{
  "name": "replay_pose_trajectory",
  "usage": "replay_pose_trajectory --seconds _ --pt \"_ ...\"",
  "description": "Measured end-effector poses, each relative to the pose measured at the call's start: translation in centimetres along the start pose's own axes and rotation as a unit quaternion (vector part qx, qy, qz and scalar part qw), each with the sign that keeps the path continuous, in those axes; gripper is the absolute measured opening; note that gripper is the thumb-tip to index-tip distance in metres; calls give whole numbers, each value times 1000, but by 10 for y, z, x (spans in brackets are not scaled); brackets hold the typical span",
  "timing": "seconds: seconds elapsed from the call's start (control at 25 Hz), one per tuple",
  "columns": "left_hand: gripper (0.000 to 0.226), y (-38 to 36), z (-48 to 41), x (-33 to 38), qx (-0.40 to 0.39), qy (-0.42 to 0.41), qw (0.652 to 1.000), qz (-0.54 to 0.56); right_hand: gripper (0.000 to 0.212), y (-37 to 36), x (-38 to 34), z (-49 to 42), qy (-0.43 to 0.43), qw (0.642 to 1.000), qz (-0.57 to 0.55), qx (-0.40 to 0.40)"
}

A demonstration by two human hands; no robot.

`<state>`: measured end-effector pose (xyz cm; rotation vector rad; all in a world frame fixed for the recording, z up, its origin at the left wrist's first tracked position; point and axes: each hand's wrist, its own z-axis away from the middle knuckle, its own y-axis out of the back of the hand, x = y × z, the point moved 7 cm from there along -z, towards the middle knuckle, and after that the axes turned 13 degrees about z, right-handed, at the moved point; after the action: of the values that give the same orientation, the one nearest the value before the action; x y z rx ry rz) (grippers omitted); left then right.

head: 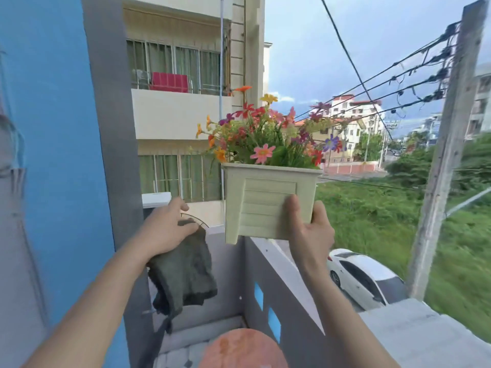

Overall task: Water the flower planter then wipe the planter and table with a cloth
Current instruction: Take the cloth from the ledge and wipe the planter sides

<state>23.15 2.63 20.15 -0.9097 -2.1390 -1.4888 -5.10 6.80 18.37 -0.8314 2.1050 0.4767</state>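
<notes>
Seemingly mid-wipe, the right hand grips the raised planter, the left hand clutches the cloth; bench wiping remains.

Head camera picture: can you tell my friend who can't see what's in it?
On a balcony, the right hand holds up a cream planter full of colourful flowers, while the left hand grips a dark grey cloth hanging beside it. A round reddish table sits below, with buildings, wires and a white car beyond the wall.
</notes>
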Motion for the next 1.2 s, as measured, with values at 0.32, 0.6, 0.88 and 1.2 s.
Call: replay_pose_trajectory --seconds 0.32,0.6,0.88,1.2 --pt "45 16 35 86 337 -220 879 256 52 1 -16 9 0 999 17 30" --pt "44 -22 30 78 312 -281 892 171 55 3 -32 7 36 998 19 49" --pt "54 -65 37 78 226 -238 939 104 60 -5 -48 -3 56 997 -13 41" --pt "61 -37 23 94 333 -278 899 -57 56 -22 -53 1 49 996 -69 25"
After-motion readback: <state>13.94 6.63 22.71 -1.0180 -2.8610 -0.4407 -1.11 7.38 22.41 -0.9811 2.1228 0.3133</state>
